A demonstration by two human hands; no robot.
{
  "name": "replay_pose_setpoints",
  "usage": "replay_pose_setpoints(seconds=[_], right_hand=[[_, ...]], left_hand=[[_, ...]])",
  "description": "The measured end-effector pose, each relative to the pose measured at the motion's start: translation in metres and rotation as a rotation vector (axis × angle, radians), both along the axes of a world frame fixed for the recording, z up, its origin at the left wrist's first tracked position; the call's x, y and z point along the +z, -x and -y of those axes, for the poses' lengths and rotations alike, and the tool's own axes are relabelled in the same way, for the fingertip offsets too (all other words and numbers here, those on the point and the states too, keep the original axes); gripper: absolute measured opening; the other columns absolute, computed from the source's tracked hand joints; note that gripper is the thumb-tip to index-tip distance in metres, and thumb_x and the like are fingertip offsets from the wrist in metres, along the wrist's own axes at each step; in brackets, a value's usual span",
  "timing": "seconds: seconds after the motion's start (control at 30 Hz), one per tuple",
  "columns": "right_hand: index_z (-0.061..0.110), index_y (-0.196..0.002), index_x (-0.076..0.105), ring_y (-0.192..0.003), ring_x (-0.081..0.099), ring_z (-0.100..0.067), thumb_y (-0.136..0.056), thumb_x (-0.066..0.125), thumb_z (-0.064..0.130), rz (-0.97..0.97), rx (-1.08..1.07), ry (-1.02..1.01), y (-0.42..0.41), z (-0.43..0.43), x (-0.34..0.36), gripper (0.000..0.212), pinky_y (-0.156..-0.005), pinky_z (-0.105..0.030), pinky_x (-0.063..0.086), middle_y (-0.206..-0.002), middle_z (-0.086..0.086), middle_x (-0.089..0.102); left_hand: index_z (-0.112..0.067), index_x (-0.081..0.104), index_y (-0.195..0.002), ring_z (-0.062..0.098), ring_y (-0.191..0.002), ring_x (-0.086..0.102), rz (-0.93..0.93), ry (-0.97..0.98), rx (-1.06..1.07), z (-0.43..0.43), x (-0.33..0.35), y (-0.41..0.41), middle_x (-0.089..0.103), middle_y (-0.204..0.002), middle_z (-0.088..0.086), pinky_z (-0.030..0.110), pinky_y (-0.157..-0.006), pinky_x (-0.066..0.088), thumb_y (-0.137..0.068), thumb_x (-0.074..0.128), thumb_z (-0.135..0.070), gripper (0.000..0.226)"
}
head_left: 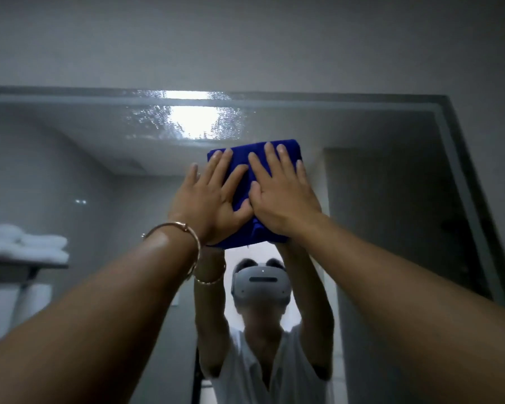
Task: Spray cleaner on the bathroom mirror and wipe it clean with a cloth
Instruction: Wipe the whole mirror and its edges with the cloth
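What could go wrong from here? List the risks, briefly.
The left hand and right hand press the blue cloth flat without gripping it, so it could slip down the mirror. The wet spray patch sits above the cloth near the top edge; it may run or dry streaky if unreached.

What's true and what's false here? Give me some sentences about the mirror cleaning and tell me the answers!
1. The left hand and the right hand both press flat on the blue cloth. True.
2. The cloth is held against a window. False: it is against the mirror.
3. Wet droplets sit on the glass above the cloth. True.
4. The bracelet is on the right wrist. False: it is on the left wrist.
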State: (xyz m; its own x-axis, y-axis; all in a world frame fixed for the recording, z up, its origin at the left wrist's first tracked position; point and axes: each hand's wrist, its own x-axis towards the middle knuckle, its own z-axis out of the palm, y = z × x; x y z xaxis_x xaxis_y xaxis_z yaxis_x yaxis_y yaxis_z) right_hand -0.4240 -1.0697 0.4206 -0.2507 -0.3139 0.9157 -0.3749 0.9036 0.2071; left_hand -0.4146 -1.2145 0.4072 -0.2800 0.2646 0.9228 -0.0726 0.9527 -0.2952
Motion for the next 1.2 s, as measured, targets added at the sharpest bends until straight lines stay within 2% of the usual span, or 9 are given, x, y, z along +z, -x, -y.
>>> replay_pose_setpoints(seconds=[0.2, 0.3, 0.57, 0.8, 0.97, 1.2], right_hand=[[0.023, -0.153, -0.001, -0.146, -0.015, -0.021, -0.101, 0.021, 0.033, -0.026, 0.016, -0.056, 0.0, 0.08, 0.006, 0.058, -0.116, -0.043, -0.008, -0.161, -0.004, -0.012], [0.022, -0.153, 0.0, -0.147, -0.012, -0.02, -0.102, 0.019, 0.035, -0.084, 0.004, -0.076, 0.006, 0.067, 0.007, 0.056, -0.117, -0.042, -0.006, -0.161, -0.004, -0.008], [0.024, -0.153, 0.004, -0.147, -0.009, -0.018, -0.103, 0.018, 0.036, -0.128, -0.02, 0.005, 0.02, -0.049, 0.019, 0.054, -0.117, -0.038, -0.004, -0.161, -0.002, -0.004], [0.028, -0.153, 0.003, -0.147, -0.01, -0.014, -0.103, 0.018, 0.038, -0.105, -0.083, 0.099, 0.026, -0.187, 0.02, 0.053, -0.117, -0.037, -0.005, -0.161, 0.001, -0.006], [0.029, -0.153, 0.0, -0.147, -0.011, -0.014, -0.103, 0.017, 0.037, -0.078, -0.118, 0.16, 0.025, -0.265, 0.005, 0.052, -0.119, -0.038, -0.002, -0.161, 0.002, -0.008], [0.028, -0.153, 0.001, -0.146, -0.012, -0.014, -0.104, 0.017, 0.036, -0.052, -0.071, 0.205, 0.026, -0.292, -0.009, 0.052, -0.119, -0.04, 0.006, -0.161, 0.002, -0.009]], left_hand=[[-0.027, -0.012, -0.148, 0.015, -0.144, -0.011, 0.09, -0.045, 0.187, 0.081, 0.005, -0.017, -0.017, -0.156, 0.003, 0.049, -0.116, 0.006, -0.068, -0.011, -0.064, 0.088], [-0.02, -0.003, -0.15, 0.022, -0.145, -0.008, 0.055, -0.066, 0.093, 0.07, 0.01, -0.008, -0.012, -0.157, 0.009, 0.049, -0.115, 0.007, -0.068, -0.005, -0.06, 0.091], [-0.018, 0.005, -0.149, 0.026, -0.144, -0.009, 0.003, -0.039, -0.15, -0.046, 0.03, 0.012, -0.007, -0.157, 0.01, 0.05, -0.113, 0.004, -0.073, 0.006, -0.058, 0.086], [-0.017, 0.007, -0.149, 0.027, -0.144, -0.008, -0.026, 0.033, -0.164, -0.187, 0.039, 0.024, -0.005, -0.157, 0.011, 0.054, -0.114, 0.004, -0.089, 0.023, -0.048, 0.069], [-0.016, 0.011, -0.148, 0.028, -0.144, -0.007, -0.041, 0.082, -0.192, -0.269, 0.031, 0.029, -0.003, -0.157, 0.012, 0.053, -0.113, 0.005, -0.09, 0.027, -0.046, 0.067], [-0.016, 0.007, -0.148, 0.028, -0.144, -0.008, -0.028, 0.085, -0.173, -0.3, 0.019, 0.031, -0.005, -0.157, 0.012, 0.054, -0.114, 0.005, -0.092, 0.023, -0.046, 0.066]])
